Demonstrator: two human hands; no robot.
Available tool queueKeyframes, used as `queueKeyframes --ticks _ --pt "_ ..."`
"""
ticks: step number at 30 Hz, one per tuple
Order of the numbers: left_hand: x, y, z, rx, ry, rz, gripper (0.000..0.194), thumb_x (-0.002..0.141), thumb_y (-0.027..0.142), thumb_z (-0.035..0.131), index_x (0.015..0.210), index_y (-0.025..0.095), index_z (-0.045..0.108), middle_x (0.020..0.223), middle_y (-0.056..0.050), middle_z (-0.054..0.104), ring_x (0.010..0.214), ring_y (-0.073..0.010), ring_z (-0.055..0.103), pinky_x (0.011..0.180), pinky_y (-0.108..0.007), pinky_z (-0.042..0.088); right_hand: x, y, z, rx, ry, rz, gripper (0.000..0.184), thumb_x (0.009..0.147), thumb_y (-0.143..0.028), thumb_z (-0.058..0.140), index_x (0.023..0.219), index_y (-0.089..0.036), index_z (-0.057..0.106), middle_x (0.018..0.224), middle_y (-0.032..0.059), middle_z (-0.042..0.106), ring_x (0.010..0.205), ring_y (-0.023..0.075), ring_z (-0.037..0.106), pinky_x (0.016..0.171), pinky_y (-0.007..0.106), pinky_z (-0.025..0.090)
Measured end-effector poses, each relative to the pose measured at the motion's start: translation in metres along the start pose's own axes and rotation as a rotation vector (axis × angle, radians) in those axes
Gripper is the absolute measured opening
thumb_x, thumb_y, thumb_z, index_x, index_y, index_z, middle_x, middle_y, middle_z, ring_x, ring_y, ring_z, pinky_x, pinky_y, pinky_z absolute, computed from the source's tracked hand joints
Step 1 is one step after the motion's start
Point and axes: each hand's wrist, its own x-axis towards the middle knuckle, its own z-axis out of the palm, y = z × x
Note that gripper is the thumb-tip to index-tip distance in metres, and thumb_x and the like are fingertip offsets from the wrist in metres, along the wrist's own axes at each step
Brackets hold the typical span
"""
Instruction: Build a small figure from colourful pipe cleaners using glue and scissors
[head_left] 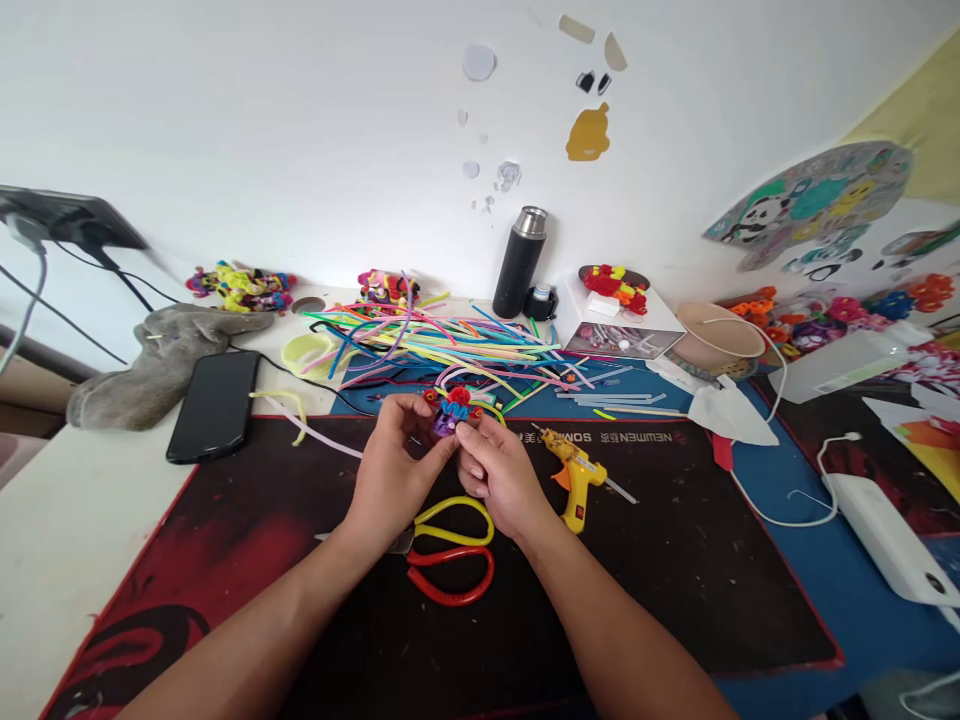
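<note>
Both my hands meet over the dark desk mat, fingers closed around a small pipe-cleaner figure (448, 415) in purple, blue and red. My left hand (391, 465) pinches its left side, and my right hand (504, 468) grips it from the right with thumb and fingers. Parts of the figure are hidden behind my fingertips. Below them lie scissors (454, 578) with one yellow and one red handle, the blades partly under my left wrist. A yellow hot glue gun (577, 478) rests just right of my right hand, a clear glue stick poking from its back.
A heap of colourful pipe cleaners (442, 340) spreads behind my hands. At the left lie a black phone (214, 408) and a grey plush thing (169, 350). A black thermos (520, 262) and a white box (619, 325) stand by the wall; a white power bank (889, 540) is at right.
</note>
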Motion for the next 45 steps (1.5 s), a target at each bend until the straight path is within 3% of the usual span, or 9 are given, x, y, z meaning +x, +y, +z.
queueKeyframes --ticks 10,14,17,20,27,32,45 --pt "-0.003 0.006 0.0 -0.015 -0.102 0.032 0.038 0.088 0.026 0.087 0.111 0.025 0.056 0.102 0.0 0.065 0.088 -0.0182 0.069 0.082 -0.031 0.054 -0.001 -0.007 -0.004 -0.014 0.024 -0.038 0.041 0.082 -0.051 0.088 0.087 -0.02 0.062 0.055 -0.0119 0.038 0.045 0.0045 0.023 0.04 0.018 0.016" --pt "-0.003 0.011 0.0 -0.179 -0.143 0.018 0.03 0.096 0.031 0.081 0.113 0.025 0.058 0.106 -0.002 0.066 0.093 -0.0177 0.07 0.088 -0.031 0.056 -0.001 -0.011 -0.007 -0.014 0.023 -0.061 0.04 0.085 -0.051 0.086 0.086 -0.021 0.059 0.054 -0.0123 0.036 0.043 0.0047 0.025 0.04 0.019 0.017" --pt "0.001 0.015 0.0 -0.334 -0.139 -0.058 0.024 0.103 0.042 0.073 0.109 0.023 0.06 0.101 -0.002 0.069 0.087 -0.0174 0.071 0.083 -0.031 0.058 -0.002 -0.012 -0.007 -0.016 0.001 -0.06 0.039 0.087 -0.05 0.084 0.087 -0.021 0.059 0.055 -0.012 0.037 0.043 0.0046 0.025 0.041 0.019 0.016" --pt "0.005 0.016 0.001 -0.428 -0.13 -0.142 0.031 0.098 0.047 0.079 0.103 0.022 0.062 0.093 -0.001 0.07 0.08 -0.0162 0.07 0.077 -0.029 0.058 -0.002 -0.013 -0.006 -0.026 -0.015 -0.051 0.037 0.087 -0.049 0.084 0.09 -0.02 0.061 0.056 -0.0117 0.038 0.044 0.0048 0.025 0.041 0.019 0.015" --pt "0.006 0.019 0.0 -0.536 -0.137 -0.286 0.041 0.08 0.041 0.096 0.096 0.021 0.065 0.092 0.001 0.069 0.079 -0.0147 0.068 0.078 -0.029 0.06 -0.002 -0.011 -0.008 -0.032 -0.023 -0.059 0.04 0.088 -0.048 0.084 0.081 -0.021 0.056 0.056 -0.0106 0.04 0.044 0.005 0.025 0.041 0.02 0.016" --pt "0.007 0.02 0.0 -0.583 -0.117 -0.358 0.043 0.074 0.04 0.1 0.093 0.02 0.066 0.095 0.0 0.069 0.083 -0.0154 0.068 0.08 -0.03 0.061 -0.002 -0.01 -0.007 -0.06 -0.023 -0.062 0.034 0.089 -0.047 0.083 0.089 -0.02 0.062 0.056 -0.0113 0.039 0.044 0.0055 0.024 0.041 0.021 0.016" --pt "0.007 0.016 0.001 -0.678 -0.119 -0.337 0.035 0.077 0.026 0.098 0.098 0.019 0.07 0.096 -0.001 0.07 0.088 -0.0153 0.068 0.082 -0.027 0.062 -0.002 -0.009 -0.006 -0.064 0.002 -0.048 0.036 0.088 -0.049 0.084 0.097 -0.019 0.066 0.056 -0.0113 0.038 0.046 0.0059 0.022 0.042 0.02 0.016"
